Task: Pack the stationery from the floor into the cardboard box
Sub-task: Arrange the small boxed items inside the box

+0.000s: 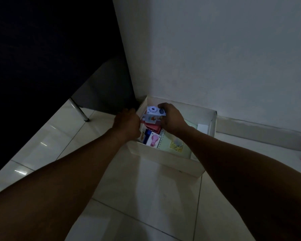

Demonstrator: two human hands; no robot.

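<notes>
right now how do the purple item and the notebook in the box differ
The purple item sits at the box's far left end, gripped by the right hand; the notebook lies flat at the near side, untouched. The purple item is blocky with round knobs; the notebook is thin, pale green, spiral-bound. Both are inside the box.

Two forearms enter from the lower corners of the head view — both bare from the frame edge to the wrist, with no sleeve, cuff or glove on either. The left hand [127, 125] and the right hand [172, 119] are likewise uncovered; no ring, watch or band shows on the visible surfaces. Dim lighting leaves finer detail — nails, knuckle lines — too dark to tell.
</notes>
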